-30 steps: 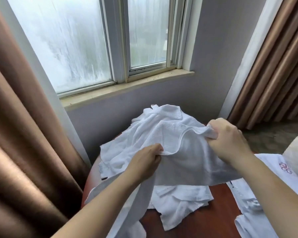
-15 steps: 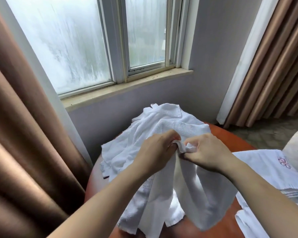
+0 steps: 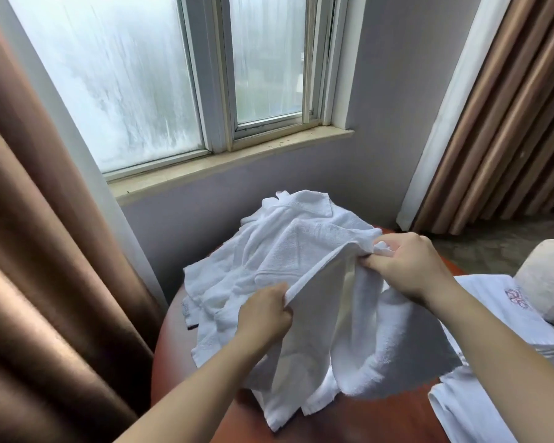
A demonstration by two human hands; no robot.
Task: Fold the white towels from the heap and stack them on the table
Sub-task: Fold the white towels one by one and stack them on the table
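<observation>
White towel (image 3: 365,340), soft looped terry, held up over the round, glossy reddish-brown table (image 3: 175,362).
Left hand (image 3: 264,314) and right hand (image 3: 410,266) each pinch its hemmed top edge; it sags in loose folds before the crumpled white heap (image 3: 285,244) on the table's far side.

Soft, cool daylight comes through the misted, white-framed glass window (image 3: 119,78), bright but not blown out. Lighting is even and shadows faint (a soft one lies under the hanging white terry towel (image 3: 317,330) on the round reddish-brown table (image 3: 365,423)). The wide lens bows the window frame and the sheeny brown curtain (image 3: 29,251) at the edges; detail is slightly soft
</observation>
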